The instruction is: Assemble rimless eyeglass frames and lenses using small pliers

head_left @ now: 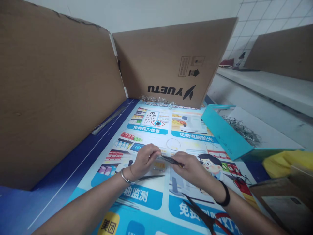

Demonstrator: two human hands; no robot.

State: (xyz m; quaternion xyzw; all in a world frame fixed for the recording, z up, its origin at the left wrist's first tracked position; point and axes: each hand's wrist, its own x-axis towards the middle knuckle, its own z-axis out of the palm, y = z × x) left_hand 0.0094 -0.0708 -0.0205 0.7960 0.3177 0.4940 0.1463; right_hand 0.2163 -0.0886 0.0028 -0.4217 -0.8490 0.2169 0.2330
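Observation:
My right hand point(188, 164) is closed around a pair of pliers point(170, 159), whose dark jaws point left toward my other hand. My left hand point(145, 160) pinches a thin silver wire point(158, 158) at the tips of the jaws; most of it is hidden by the fingers. Just below, a curved wire loop point(158, 169) shows over the printed sheet. Several straight grey strips point(150, 178) lie under my left wrist. A pair of scissors point(205, 213) with red handles rests open near my right forearm. Beyond my hands lies a thin wire ring point(173, 144).
A teal box point(221, 133) on the right holds tangled wire point(242, 130). Cardboard panels point(168, 62) stand at the left and back, with wire bits point(156, 99) along the back one. Yellow material point(286, 163) and a brown box point(281, 199) sit at right.

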